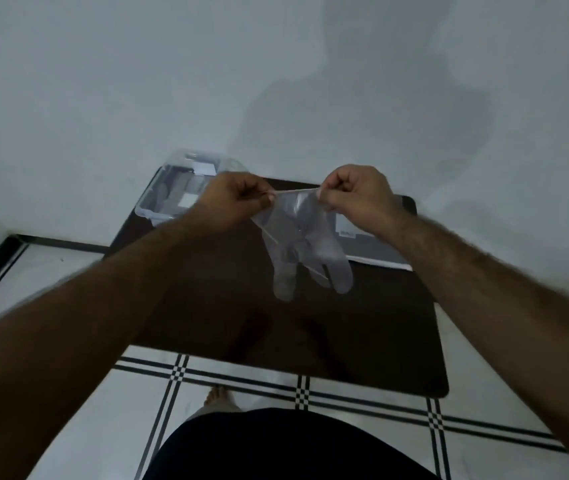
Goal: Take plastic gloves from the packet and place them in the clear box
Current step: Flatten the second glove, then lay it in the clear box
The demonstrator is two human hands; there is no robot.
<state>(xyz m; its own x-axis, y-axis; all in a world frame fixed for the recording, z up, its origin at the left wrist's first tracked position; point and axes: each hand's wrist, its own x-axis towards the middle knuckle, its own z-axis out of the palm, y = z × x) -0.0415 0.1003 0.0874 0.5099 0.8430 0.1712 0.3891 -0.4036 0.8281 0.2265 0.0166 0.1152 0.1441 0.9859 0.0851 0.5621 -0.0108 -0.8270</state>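
Observation:
A clear plastic glove [305,244] hangs above the dark table, fingers pointing down. My left hand [232,202] pinches the left corner of its cuff and my right hand [359,199] pinches the right corner, stretching the cuff between them. The clear box [172,192] stands at the table's far left corner, behind my left hand, with something pale inside. The flat glove packet [373,249] lies at the far right of the table, partly hidden by my right wrist.
The dark brown table [276,323] stands against a white wall [276,81]. White floor tiles with black checked lines [303,389] surround it. My foot [217,396] and dark clothing show at the bottom.

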